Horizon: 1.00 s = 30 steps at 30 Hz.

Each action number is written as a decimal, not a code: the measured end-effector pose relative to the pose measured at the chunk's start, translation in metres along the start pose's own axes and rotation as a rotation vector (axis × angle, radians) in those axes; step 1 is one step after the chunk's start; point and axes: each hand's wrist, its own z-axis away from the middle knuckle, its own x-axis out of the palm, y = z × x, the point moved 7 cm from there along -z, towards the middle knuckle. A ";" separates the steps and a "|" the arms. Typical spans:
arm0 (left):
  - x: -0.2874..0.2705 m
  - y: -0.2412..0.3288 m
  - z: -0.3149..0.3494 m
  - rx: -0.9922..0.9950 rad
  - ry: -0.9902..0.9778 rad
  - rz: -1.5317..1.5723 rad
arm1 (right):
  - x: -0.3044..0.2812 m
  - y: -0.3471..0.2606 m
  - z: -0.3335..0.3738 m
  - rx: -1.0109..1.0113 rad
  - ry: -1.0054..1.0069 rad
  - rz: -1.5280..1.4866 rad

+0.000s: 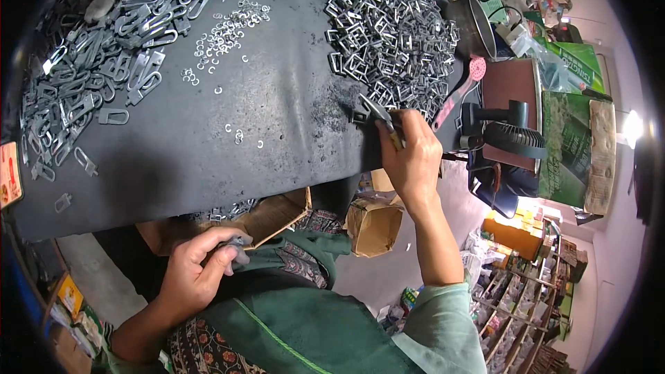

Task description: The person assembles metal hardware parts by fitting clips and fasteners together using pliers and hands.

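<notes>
My right hand (414, 159) is closed around a pair of pliers (377, 110) with a pale metal head and a yellowish handle. Its tip is beside a small dark metal frame (360, 117) at the near edge of a large heap of rectangular metal frames (391, 31). My left hand (197, 270) is below the table's front edge, thumb and forefinger pinched together. Something grey (240, 249) shows at those fingertips; whether it is a finger cover or a held piece, I cannot tell.
Grey metal clips (138, 28) heap at the left of the dark table (277, 97), with small silver C-shaped rings (225, 38) beside them. A cardboard box (277, 218) is under the front edge. At right are a pink slotted spoon (458, 90) and a black fan (512, 137).
</notes>
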 end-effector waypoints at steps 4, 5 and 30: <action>-0.001 0.005 0.000 0.056 0.011 0.005 | -0.003 0.002 0.001 -0.013 0.096 -0.050; 0.000 0.005 0.001 0.044 0.008 0.017 | -0.005 -0.002 0.001 -0.069 0.130 -0.025; 0.008 0.042 -0.005 0.220 0.009 0.020 | -0.014 -0.095 0.013 -0.055 -0.649 -0.928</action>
